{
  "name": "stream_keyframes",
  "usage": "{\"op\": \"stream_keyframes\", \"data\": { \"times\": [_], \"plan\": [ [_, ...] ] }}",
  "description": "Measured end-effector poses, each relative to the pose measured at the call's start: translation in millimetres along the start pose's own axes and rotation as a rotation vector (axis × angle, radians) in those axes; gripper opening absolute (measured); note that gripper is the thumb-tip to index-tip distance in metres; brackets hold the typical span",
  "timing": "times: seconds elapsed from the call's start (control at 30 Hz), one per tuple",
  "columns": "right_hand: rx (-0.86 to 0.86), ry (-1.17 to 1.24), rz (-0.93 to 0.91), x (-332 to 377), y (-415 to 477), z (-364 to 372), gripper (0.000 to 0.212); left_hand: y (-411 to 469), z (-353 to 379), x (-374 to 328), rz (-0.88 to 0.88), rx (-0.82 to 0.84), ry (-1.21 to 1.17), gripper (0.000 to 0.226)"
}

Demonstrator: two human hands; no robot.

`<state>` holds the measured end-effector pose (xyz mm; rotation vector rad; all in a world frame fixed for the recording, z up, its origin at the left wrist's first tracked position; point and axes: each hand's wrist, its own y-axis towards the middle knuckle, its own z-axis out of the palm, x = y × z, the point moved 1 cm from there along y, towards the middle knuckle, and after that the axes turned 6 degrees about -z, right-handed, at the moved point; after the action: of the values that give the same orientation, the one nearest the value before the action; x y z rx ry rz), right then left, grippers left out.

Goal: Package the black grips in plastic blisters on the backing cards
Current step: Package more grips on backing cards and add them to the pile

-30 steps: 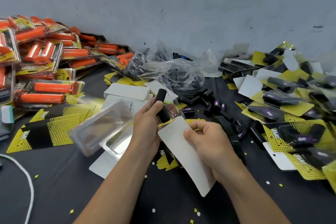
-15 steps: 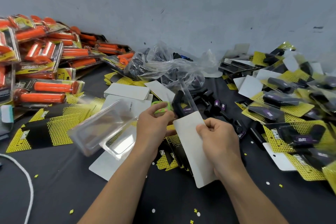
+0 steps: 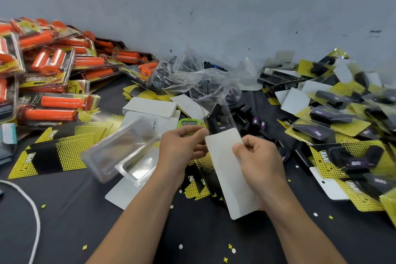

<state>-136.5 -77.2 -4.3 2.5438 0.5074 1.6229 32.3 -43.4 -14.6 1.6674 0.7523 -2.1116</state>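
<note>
A person's left hand [image 3: 182, 150] and right hand [image 3: 259, 158] pinch a backing card [image 3: 231, 176], white side up, at the centre of a black table [image 3: 75, 210]. A black grip [image 3: 213, 120] in a clear blister [image 3: 227, 117] juts from the card's far end. Orange-grip packs [image 3: 57, 100] pile at 10 o'clock, black-grip packs [image 3: 334, 118] at 3 o'clock, a plastic bag [image 3: 192, 77] at 12 o'clock, empty blisters [image 3: 120, 148] at 9 o'clock.
</note>
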Motion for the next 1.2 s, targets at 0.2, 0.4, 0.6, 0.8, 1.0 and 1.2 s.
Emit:
{"op": "stream_keyframes", "data": {
  "times": [0.2,0.4,0.6,0.8,1.0,1.2],
  "plan": [
    [0.041,0.020,0.013,0,0,-2,0.025,-1,-5,-4,-0.021,-0.006,0.018,0.011],
    [-0.023,-0.065,0.014,2,-2,1,0.028,-1,-3,-2,0.011,-0.022,0.061,0.013],
    [-0.082,-0.154,0.044,1,-3,6,0.032,-4,0,-1,0.105,-0.072,0.139,0.019],
    [-0.073,-0.178,0.018,1,-6,9,0.028,-9,3,-1,0.236,-0.156,0.309,0.019],
    [-0.073,-0.089,0.045,-1,-4,9,0.022,-12,5,0,0.286,-0.115,0.407,0.023],
    [-0.120,-0.119,0.044,1,-4,7,0.039,-15,10,0,0.286,-0.008,0.407,0.042]
  ]
}}
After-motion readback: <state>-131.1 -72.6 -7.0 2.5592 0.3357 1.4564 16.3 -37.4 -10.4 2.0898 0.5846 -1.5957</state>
